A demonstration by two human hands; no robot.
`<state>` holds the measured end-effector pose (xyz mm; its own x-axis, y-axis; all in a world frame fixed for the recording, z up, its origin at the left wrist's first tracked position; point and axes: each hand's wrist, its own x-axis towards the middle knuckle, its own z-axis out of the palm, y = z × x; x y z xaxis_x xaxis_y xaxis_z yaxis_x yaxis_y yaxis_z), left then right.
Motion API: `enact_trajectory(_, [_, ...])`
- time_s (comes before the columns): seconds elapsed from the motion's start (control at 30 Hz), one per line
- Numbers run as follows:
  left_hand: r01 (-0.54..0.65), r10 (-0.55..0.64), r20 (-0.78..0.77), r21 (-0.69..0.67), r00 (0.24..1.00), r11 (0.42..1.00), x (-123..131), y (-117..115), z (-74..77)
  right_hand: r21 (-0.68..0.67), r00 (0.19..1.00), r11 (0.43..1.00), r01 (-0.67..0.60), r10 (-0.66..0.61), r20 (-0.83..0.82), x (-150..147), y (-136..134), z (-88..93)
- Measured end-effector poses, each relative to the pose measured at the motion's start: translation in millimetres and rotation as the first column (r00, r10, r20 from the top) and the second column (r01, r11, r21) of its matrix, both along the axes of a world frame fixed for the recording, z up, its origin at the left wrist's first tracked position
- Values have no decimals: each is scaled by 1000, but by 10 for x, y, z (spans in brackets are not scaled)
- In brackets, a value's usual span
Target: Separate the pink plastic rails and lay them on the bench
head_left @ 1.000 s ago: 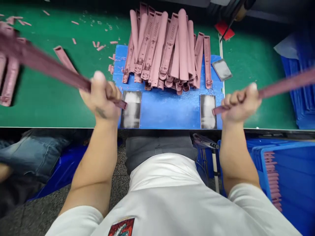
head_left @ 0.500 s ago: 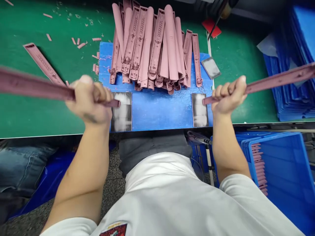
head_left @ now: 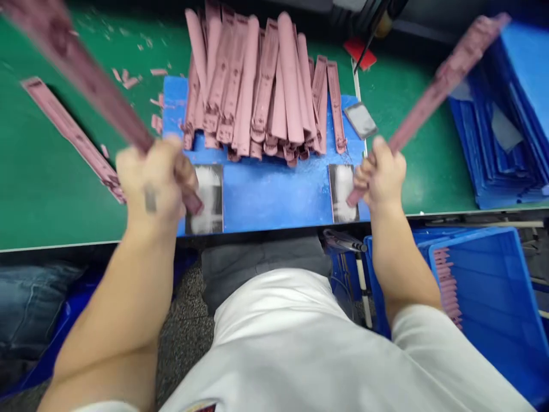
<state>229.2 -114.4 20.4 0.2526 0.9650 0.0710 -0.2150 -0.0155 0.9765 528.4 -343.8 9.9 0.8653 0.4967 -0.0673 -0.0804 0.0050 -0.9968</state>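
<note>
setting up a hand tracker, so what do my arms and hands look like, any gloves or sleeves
The left hand and right hand are bare, with no gloves. The forearms are uncovered, and no watch shows. A white short sleeve covers the upper arm. The back of the left hand has a small dark mark, too blurred to make out.

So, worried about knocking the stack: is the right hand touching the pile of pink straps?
Apart. The head view shows bare blue board between the right hand and the pile of pink straps.
</note>
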Motion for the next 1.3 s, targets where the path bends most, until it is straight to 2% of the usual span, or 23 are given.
enact_trajectory(0.1, [-48,36,-93,-131,995,990,166,154,-25,-67,996,996,-55,50,-76,199,155,-63])
enact_trajectory(0.2, [-30,-1,-145,-211,990,977,266,287,-65,-135,988,982,-132,119,-102,337,329,-129])
enact_trajectory(0.37, [-50,33,-100,-173,994,984,299,376,-130,-71,997,997,4,-10,-81,329,480,-109])
enact_trajectory(0.47, [-12,-13,-121,-205,993,979,321,432,-208,-107,991,993,-51,37,-128,305,493,-92])
enact_trajectory(0.6, [-89,76,-83,-165,994,982,354,536,-278,-92,994,996,0,-10,-107,326,479,-114])
enact_trajectory(0.7, [-43,30,-75,-184,997,982,351,574,-309,-115,989,993,-38,21,-144,370,452,-151])
enact_trajectory(0.87, [-45,40,-45,-119,998,992,368,577,-381,-105,983,994,-22,3,-184,477,509,-200])
enact_trajectory(0.97, [-27,22,-46,-131,999,991,385,547,-341,-117,982,993,-26,4,-187,477,586,-187])
enact_trajectory(1.07, [-94,97,93,-31,991,995,353,452,-232,28,998,998,56,-56,-2,390,577,-135])
enact_trajectory(1.13, [-118,108,204,38,973,992,306,366,-167,101,992,993,55,-66,111,290,503,-104])
enact_trajectory(1.2, [-98,87,233,32,969,995,280,303,-131,97,988,995,24,-39,149,194,424,-94])
enact_trajectory(1.3, [-92,98,182,-41,979,995,331,300,-114,105,985,994,16,-34,169,157,393,-119])
